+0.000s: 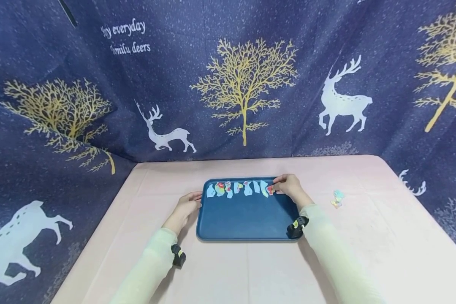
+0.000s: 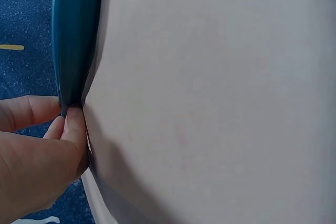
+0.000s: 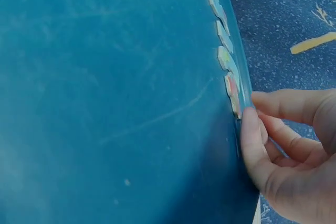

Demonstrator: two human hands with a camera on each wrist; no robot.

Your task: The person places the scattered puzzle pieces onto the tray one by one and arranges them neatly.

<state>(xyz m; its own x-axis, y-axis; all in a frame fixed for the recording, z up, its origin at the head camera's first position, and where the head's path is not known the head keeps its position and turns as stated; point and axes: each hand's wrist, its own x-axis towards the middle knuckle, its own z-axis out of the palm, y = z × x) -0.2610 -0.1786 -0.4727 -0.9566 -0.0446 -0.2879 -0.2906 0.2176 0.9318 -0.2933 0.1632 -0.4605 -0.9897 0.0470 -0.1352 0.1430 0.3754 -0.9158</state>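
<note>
A dark blue rectangular tray (image 1: 247, 219) lies on the table. Along its far edge runs a row of several small, flat, irregular pieces, light blue with red and yellow patches, like puzzle pieces (image 1: 248, 188). My left hand (image 1: 185, 207) pinches the tray's left rim between thumb and fingers, as the left wrist view shows up close. At the far right corner, my right hand (image 1: 289, 188) grips the rim, thumb on the inner side and fingers outside. Its thumb (image 3: 252, 135) is just beside the last, reddish piece (image 3: 232, 94). The right fingertips are partly hidden in the head view.
To the right of the tray, a small cluster of similar pieces (image 1: 337, 198) lies on the pale pink tablecloth (image 1: 365, 236). A dark blue curtain (image 1: 273, 105) with deer and gold trees hangs behind and at both sides. Black cameras sit on both wrists.
</note>
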